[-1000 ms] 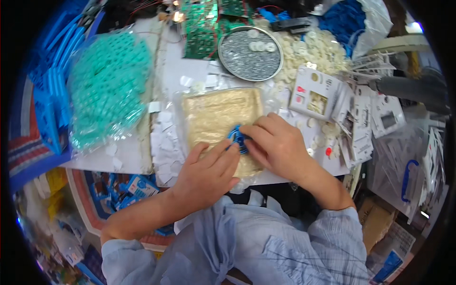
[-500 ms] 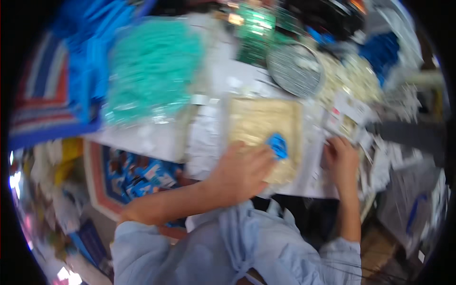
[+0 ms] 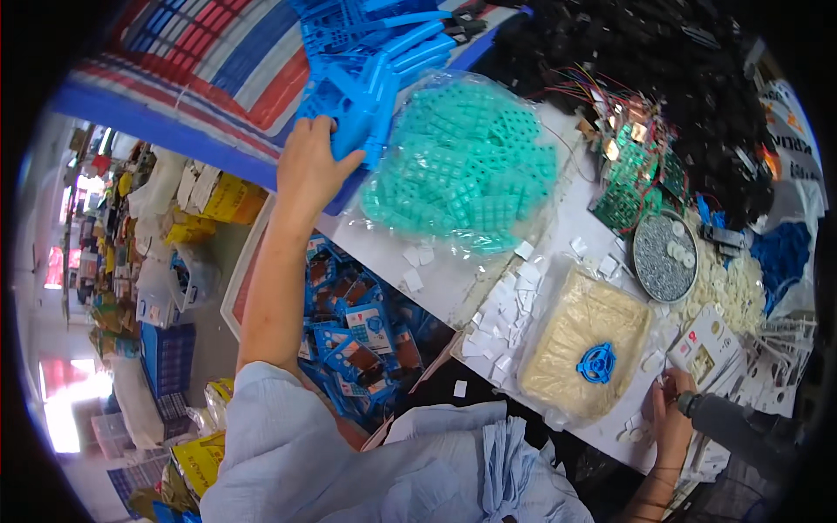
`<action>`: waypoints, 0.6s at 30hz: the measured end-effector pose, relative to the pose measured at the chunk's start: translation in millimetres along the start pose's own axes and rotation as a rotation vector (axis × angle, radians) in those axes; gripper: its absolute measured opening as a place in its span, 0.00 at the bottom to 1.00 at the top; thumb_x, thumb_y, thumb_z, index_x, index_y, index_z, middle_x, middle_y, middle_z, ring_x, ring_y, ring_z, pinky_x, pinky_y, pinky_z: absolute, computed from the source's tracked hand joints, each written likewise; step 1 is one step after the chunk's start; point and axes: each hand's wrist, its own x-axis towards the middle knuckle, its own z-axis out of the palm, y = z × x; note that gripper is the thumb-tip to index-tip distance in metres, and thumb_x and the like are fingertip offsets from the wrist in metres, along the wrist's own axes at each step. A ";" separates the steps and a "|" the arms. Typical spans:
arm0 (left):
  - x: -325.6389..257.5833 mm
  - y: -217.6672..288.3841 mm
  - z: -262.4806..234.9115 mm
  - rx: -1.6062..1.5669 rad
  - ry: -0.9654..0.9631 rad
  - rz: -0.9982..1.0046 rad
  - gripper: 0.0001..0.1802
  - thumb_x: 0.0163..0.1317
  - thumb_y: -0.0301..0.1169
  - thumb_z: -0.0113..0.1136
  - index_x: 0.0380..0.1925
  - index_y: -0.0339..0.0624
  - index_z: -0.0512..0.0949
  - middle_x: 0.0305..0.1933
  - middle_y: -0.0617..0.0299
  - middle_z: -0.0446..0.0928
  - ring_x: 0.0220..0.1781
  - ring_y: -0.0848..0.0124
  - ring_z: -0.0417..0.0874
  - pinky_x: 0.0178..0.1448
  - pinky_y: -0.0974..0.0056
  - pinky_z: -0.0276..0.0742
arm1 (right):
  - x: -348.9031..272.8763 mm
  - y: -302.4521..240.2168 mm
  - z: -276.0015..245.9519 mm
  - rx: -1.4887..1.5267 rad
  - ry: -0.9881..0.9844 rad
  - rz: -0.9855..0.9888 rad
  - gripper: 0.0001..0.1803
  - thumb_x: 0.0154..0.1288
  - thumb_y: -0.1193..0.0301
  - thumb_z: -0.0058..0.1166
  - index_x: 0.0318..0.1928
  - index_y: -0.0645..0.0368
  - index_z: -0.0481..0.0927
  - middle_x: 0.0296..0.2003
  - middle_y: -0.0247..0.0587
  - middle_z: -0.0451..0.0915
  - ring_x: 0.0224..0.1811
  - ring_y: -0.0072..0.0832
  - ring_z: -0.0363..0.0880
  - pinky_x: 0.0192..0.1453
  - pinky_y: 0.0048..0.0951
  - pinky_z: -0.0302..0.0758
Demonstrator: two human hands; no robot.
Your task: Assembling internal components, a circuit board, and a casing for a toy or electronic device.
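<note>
Cluttered from edge to edge, the white worktable (image 3: pixel 453 283) ran diagonally through my view, with a striped red, white and blue sheet (image 3: pixel 209 65) beyond its far corner. My left hand (image 3: pixel 309 170) was stretched far out to the pile of blue plastic frames (image 3: pixel 375 65), its fingers curled over the lower edge of one frame, thumb on the near side, so it had hold of that piece. Just right of the frames lay a clear bag of teal plastic parts (image 3: pixel 466 170), touching them. My right hand (image 3: pixel 667 418) rested low at the table's near edge beside a dark grey handled tool (image 3: pixel 741 427); the fingers were bent, but whether they gripped anything I could not tell (the tool hid part of the palm). Close to it, to the left, sat a flat bag of cream-coloured pieces (image 3: pixel 580 340) with a small blue wheel-shaped part (image 3: pixel 598 363) lying on top, untouched by either hand. Farther along were a round metal tin of small grey bits (image 3: pixel 664 257), green circuit boards (image 3: pixel 632 187) with coloured wires, and scattered white squares (image 3: pixel 506 318). Below the table edge a tray of blue packets (image 3: pixel 362 336) stood near my left forearm.
</note>
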 end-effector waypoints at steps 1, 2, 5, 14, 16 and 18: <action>3.3 8.4 4.0 0.038 -0.012 0.011 0.26 0.55 0.39 0.75 0.50 0.37 0.80 0.51 0.46 0.78 0.54 0.45 0.81 0.57 0.47 0.78 | -2.4 3.7 -1.8 -0.023 0.012 -0.030 0.15 0.63 0.74 0.63 0.50 0.59 0.80 0.41 0.46 0.80 0.41 0.38 0.80 0.48 0.36 0.76; 10.6 4.9 11.3 0.051 0.019 0.054 0.26 0.55 0.40 0.75 0.51 0.37 0.80 0.53 0.45 0.79 0.56 0.45 0.80 0.60 0.47 0.77 | -1.0 7.5 -0.1 -0.044 0.024 -0.053 0.15 0.64 0.73 0.63 0.51 0.59 0.80 0.42 0.46 0.80 0.42 0.39 0.81 0.48 0.37 0.77; 21.1 -38.3 37.7 -0.018 0.063 0.081 0.31 0.59 0.42 0.73 0.60 0.38 0.80 0.61 0.43 0.80 0.66 0.46 0.78 0.69 0.49 0.73 | -9.1 28.8 10.4 -0.043 0.009 0.073 0.17 0.69 0.66 0.63 0.56 0.54 0.80 0.47 0.45 0.84 0.45 0.41 0.85 0.50 0.38 0.81; -53.8 54.4 -39.2 -0.439 0.078 0.191 0.25 0.73 0.33 0.63 0.67 0.36 0.76 0.63 0.48 0.81 0.57 0.61 0.84 0.60 0.63 0.78 | -10.8 35.9 -45.2 0.100 0.257 0.022 0.14 0.62 0.69 0.67 0.49 0.57 0.86 0.32 0.41 0.84 0.26 0.31 0.82 0.34 0.33 0.78; -86.2 88.6 -29.6 -0.487 0.014 0.553 0.28 0.62 0.23 0.67 0.64 0.42 0.79 0.52 0.50 0.86 0.48 0.60 0.88 0.53 0.61 0.83 | -17.8 42.7 -53.2 0.098 0.352 0.032 0.13 0.61 0.72 0.67 0.47 0.57 0.86 0.31 0.40 0.83 0.25 0.30 0.80 0.33 0.32 0.78; -115.0 127.4 -27.1 -0.344 -0.228 0.839 0.31 0.52 0.19 0.68 0.60 0.46 0.82 0.37 0.53 0.83 0.34 0.59 0.85 0.39 0.60 0.81 | -15.9 39.5 -59.7 0.049 0.351 0.052 0.14 0.59 0.74 0.67 0.46 0.59 0.86 0.33 0.41 0.83 0.28 0.33 0.82 0.36 0.33 0.79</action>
